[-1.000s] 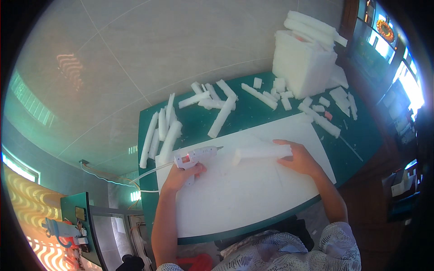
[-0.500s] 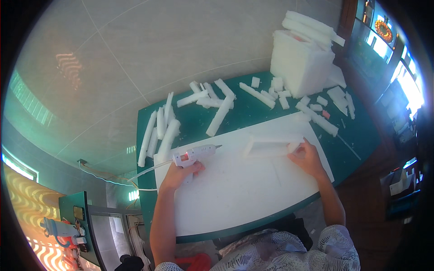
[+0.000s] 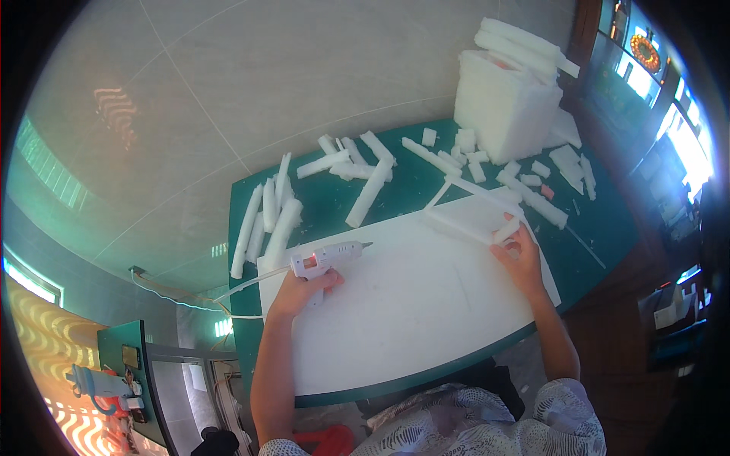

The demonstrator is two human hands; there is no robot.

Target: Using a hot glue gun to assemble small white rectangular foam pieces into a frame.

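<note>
My left hand (image 3: 310, 292) is wrapped round the handle of a white hot glue gun (image 3: 327, 258). Its dark nozzle points right, over the white board (image 3: 372, 327), and a small red light glows on its body. In my right hand (image 3: 518, 254) is a rectangular frame of white foam strips (image 3: 460, 227), pinched at its near right end between thumb and fingers. The frame is tilted above the board's far right part, its other end reaching toward the loose foam pieces. Part of the held end is hidden by my fingers.
Loose foam strips (image 3: 370, 192) lie along the green table's (image 3: 414, 387) far left side. Small foam offcuts (image 3: 466, 140) and a large foam box (image 3: 502, 106) topped with slabs stand at the far right. A white cord (image 3: 247, 285) trails left from the glue gun.
My right hand has raised and turned the foam frame, its far side swinging up and away, so the opening between its strips now shows. My left hand and the glue gun stay nearly still.
</note>
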